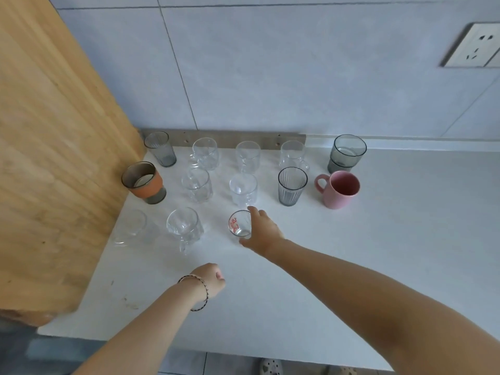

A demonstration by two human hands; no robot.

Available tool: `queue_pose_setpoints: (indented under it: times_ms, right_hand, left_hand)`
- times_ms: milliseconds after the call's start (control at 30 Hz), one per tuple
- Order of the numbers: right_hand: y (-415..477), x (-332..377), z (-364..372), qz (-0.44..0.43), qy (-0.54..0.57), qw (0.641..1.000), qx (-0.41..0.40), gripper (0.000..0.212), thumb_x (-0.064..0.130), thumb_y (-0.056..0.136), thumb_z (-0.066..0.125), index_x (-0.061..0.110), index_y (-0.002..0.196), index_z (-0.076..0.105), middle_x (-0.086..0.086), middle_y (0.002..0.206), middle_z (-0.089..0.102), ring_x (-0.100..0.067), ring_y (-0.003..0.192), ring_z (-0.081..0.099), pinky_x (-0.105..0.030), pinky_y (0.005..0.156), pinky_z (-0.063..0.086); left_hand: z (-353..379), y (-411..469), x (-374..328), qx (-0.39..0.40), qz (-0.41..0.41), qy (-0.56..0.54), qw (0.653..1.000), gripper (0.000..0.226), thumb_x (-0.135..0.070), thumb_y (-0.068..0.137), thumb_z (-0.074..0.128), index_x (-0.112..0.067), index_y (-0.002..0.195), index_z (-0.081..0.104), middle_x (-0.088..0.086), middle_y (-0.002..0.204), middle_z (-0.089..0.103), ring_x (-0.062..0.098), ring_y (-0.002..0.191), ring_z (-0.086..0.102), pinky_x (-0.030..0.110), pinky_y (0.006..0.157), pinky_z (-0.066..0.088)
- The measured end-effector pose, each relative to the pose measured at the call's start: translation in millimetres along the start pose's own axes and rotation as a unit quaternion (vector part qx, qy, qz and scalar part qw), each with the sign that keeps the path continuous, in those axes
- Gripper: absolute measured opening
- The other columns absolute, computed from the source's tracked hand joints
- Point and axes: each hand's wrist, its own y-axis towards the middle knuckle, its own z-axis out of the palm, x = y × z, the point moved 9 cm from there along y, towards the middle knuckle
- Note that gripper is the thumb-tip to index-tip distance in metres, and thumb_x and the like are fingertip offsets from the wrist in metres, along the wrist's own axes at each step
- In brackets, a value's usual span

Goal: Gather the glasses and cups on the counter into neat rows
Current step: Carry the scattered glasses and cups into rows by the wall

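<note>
Glasses and cups stand in rough rows on the white counter (297,280). My right hand (263,232) grips a small clear glass with red print (239,223) in the front row, fingers around its right side. Left of it stand a clear handled mug (184,227) and a faint clear glass (132,226). The middle row holds an orange-sleeved glass (143,182), two clear mugs (196,185), a ribbed grey glass (291,186) and a pink mug (339,188). The back row has grey glasses (160,148) and clear mugs (247,156). My left hand (209,278) rests fisted on the counter, holding nothing.
A wooden cabinet side (54,158) borders the counter on the left. A tiled wall with a power socket (472,46) rises behind. A stacked grey glass (347,152) stands at the back right. The counter's front edge runs near the bottom of the view.
</note>
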Motion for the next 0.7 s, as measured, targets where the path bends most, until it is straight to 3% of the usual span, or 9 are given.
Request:
queue_pose_setpoints:
  times_ms: [133, 267, 367, 433, 533, 633, 700]
  right_hand:
    - [-21.9, -38.2, -2.4, 0.017, 0.015, 0.999, 0.046, 0.067, 0.018, 0.085, 0.062, 0.016, 0.144, 0.029, -0.010, 0.138, 0.043, -0.027, 0.120, 0.053, -0.037, 0.102, 0.044]
    - [-65.9, -120.2, -18.0, 0.104, -0.033, 0.987, 0.115, 0.056, 0.027, 0.088, 0.058, 0.020, 0.139, 0.039, -0.005, 0.137, 0.048, -0.024, 0.123, 0.051, -0.035, 0.100, 0.044]
    - [-112.9, -195.0, -41.8, 0.180, -0.060, 0.971, 0.145, 0.054, 0.031, 0.090, 0.055, 0.018, 0.140, 0.039, -0.003, 0.141, 0.045, -0.021, 0.128, 0.047, -0.033, 0.100, 0.040]
    - [-146.5, -245.1, -63.8, 0.223, -0.064, 0.962, 0.142, 0.053, 0.032, 0.091, 0.052, 0.018, 0.140, 0.039, -0.001, 0.144, 0.042, -0.019, 0.132, 0.042, -0.033, 0.104, 0.037]
    - [-197.5, -320.4, -99.9, 0.283, -0.050, 0.951, 0.115, 0.052, 0.033, 0.093, 0.050, 0.016, 0.141, 0.038, -0.002, 0.146, 0.040, -0.020, 0.134, 0.040, -0.035, 0.108, 0.036]
    - [-250.2, -394.0, -131.8, 0.334, -0.024, 0.938, 0.085, 0.053, 0.033, 0.094, 0.048, 0.014, 0.142, 0.037, -0.004, 0.146, 0.039, -0.023, 0.133, 0.041, -0.035, 0.107, 0.037]
    - [-285.4, -439.4, -151.0, 0.352, -0.006, 0.934, 0.066, 0.053, 0.032, 0.095, 0.047, 0.013, 0.143, 0.035, -0.005, 0.147, 0.038, -0.023, 0.134, 0.040, -0.035, 0.107, 0.037]
  left_hand:
    - [14.5, 6.8, -30.0, 0.019, 0.030, 0.039, 0.999, 0.008, -0.016, 0.086, 0.043, -0.021, 0.081, 0.047, -0.002, 0.090, 0.049, 0.018, 0.083, 0.045, 0.022, 0.075, 0.036]
    - [27.1, 11.4, -88.4, 0.037, 0.069, 0.080, 0.994, 0.015, -0.017, 0.087, 0.044, -0.023, 0.074, 0.048, -0.004, 0.088, 0.051, 0.016, 0.086, 0.047, 0.020, 0.075, 0.036]
    - [40.3, 9.3, -152.0, 0.056, 0.110, 0.114, 0.986, 0.035, -0.015, 0.086, 0.043, -0.028, 0.056, 0.030, -0.007, 0.064, 0.034, 0.018, 0.073, 0.039, 0.021, 0.055, 0.028]
    - [49.6, 7.1, -198.8, 0.060, 0.135, 0.129, 0.981, 0.037, -0.015, 0.085, 0.043, -0.028, 0.054, 0.026, -0.006, 0.063, 0.030, 0.018, 0.071, 0.035, 0.021, 0.050, 0.020]
    - [68.0, -2.7, -278.2, 0.054, 0.186, 0.158, 0.968, 0.030, -0.016, 0.086, 0.042, -0.026, 0.059, 0.034, 0.000, 0.083, 0.044, 0.018, 0.078, 0.038, 0.024, 0.057, 0.031]
    - [98.2, -14.8, -357.9, 0.056, 0.227, 0.192, 0.953, 0.013, -0.019, 0.089, 0.042, -0.024, 0.079, 0.047, 0.004, 0.104, 0.061, 0.019, 0.089, 0.050, 0.023, 0.080, 0.043]
    - [124.7, -22.3, -409.3, 0.057, 0.248, 0.209, 0.944, 0.011, -0.020, 0.090, 0.042, -0.025, 0.081, 0.047, 0.003, 0.119, 0.063, 0.019, 0.103, 0.057, 0.023, 0.090, 0.043]
